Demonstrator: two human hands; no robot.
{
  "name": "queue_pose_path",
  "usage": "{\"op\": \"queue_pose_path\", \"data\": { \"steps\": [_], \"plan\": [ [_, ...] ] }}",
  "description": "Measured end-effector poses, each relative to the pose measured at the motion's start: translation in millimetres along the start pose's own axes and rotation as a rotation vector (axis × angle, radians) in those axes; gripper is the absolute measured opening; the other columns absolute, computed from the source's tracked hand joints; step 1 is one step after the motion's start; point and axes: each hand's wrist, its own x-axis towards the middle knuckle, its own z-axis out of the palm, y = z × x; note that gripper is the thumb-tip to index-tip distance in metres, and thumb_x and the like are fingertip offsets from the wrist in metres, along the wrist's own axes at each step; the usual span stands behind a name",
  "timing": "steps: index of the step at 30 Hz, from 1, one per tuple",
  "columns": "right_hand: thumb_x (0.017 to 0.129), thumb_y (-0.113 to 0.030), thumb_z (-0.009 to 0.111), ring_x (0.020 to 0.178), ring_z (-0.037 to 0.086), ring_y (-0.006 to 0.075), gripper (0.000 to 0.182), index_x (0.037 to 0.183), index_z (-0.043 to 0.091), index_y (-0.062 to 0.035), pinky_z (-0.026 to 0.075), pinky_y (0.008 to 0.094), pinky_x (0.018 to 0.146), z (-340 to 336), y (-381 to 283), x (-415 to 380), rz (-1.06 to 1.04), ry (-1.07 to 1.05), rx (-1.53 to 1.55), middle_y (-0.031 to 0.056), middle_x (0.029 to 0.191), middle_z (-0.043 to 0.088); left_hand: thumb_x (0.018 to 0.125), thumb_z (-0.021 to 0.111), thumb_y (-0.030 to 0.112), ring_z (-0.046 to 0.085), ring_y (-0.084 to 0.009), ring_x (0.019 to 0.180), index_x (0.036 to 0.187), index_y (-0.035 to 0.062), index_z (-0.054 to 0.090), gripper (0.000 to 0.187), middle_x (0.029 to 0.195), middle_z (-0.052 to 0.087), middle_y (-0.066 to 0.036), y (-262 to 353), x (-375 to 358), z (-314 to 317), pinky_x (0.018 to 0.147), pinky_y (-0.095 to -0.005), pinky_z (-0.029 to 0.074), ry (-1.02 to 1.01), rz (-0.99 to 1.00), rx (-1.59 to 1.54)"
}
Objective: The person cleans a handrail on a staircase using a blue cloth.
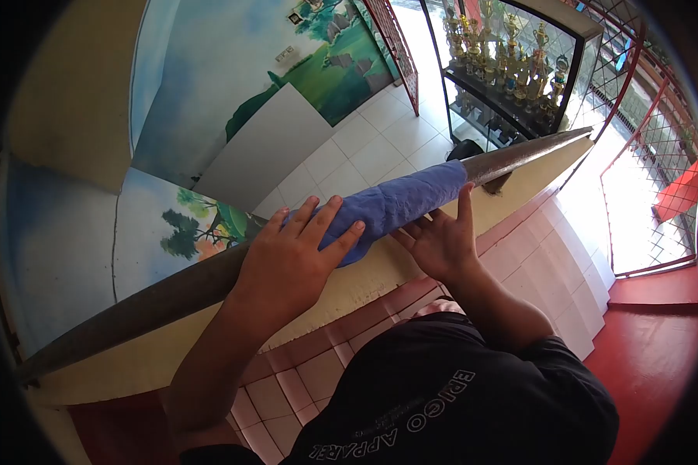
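Observation:
A blue cloth (395, 203) is wrapped around a dark, smooth handrail (171, 283) that runs diagonally across the view. My left hand (287, 252) lies palm down over the lower left end of the cloth, its fingers spread and thumb stretched to the right. Under the right part of the cloth is my right hand (442, 242), palm turned up and thumb pointing up at the cloth's edge. Its fingertips reach toward the cloth's underside and are partly hidden. Neither hand is closed in a fist.
Below the rail runs a cream ledge (364, 283), with tiled steps (302, 380) on my side. Beyond stand a grey panel (275, 147), a painted wall (233, 62) and a glass cabinet of trophies (512, 62). Red mesh gates (651, 178) are at right.

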Motion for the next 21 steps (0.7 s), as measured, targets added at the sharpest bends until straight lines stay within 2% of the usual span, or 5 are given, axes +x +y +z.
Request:
{"op": "queue_pose_path", "data": {
  "steps": [2, 11, 13, 17, 21],
  "plan": [
    [0.091, -0.078, 0.048, 0.133, 0.050, 0.0325, 0.093, 0.148, 0.038, -0.0051, 0.038, 0.0499, 0.114, 1.5, 4.6, 21.6, -0.008, -0.218, 0.118, 0.0152, 0.140, 0.053, 0.094, 0.057, 0.015, 0.053, -0.0357, 0.133, 0.141, 0.0227, 0.058, 0.048, 0.148, 0.050, -0.017, 1.4, -0.6, 2.4, 0.108, -0.0519, 0.044, 0.011, 0.001, 0.021],
    [0.090, -0.079, 0.048, 0.121, 0.059, 0.0315, 0.089, 0.142, 0.043, -0.0061, 0.047, 0.0490, 0.106, -1.8, 18.0, 43.8, -0.103, 0.146, -0.084, 0.0129, 0.133, 0.057, 0.086, 0.064, 0.065, 0.063, -0.0374, 0.118, 0.149, 0.0173, 0.048, 0.081, 0.135, 0.059, -0.018, 14.4, 39.8, -13.8, 0.097, -0.0474, 0.052, -0.223, -0.265, -0.179],
    [0.090, -0.079, 0.049, 0.104, 0.066, 0.0304, 0.088, 0.134, 0.049, -0.0019, 0.054, 0.0456, 0.089, -3.1, 12.4, 38.2, -0.073, 0.166, -0.185, 0.0161, 0.123, 0.061, 0.086, 0.062, 0.069, 0.067, -0.0371, 0.110, 0.149, 0.0154, 0.048, 0.084, 0.127, 0.063, -0.016, 20.7, 65.0, -10.2, 0.092, -0.0460, 0.054, -0.403, -0.388, -0.112],
    [0.092, -0.077, 0.049, 0.062, 0.066, 0.0256, 0.086, 0.113, 0.059, 0.0058, 0.053, 0.0357, 0.054, -19.0, -20.5, 14.9, 0.119, 0.276, -0.746, 0.0189, 0.095, 0.068, 0.088, 0.063, 0.062, 0.070, -0.0341, 0.103, 0.147, 0.0164, 0.051, 0.076, 0.118, 0.068, -0.013, 24.1, 77.4, 1.9, 0.088, -0.0444, 0.056, -0.352, -0.394, -0.089],
    [0.095, -0.069, 0.053, 0.045, 0.055, 0.0199, 0.077, 0.099, 0.061, 0.0066, 0.044, 0.0319, 0.042, -38.1, -25.3, -0.6, -0.008, 0.207, -0.933, 0.0132, 0.072, 0.064, 0.088, 0.069, 0.047, 0.069, -0.0325, 0.104, 0.141, 0.0172, 0.058, 0.062, 0.125, 0.067, -0.011, 29.3, 59.2, 38.2, 0.090, -0.0438, 0.056, 0.009, -0.254, 0.124]
  ]
}}
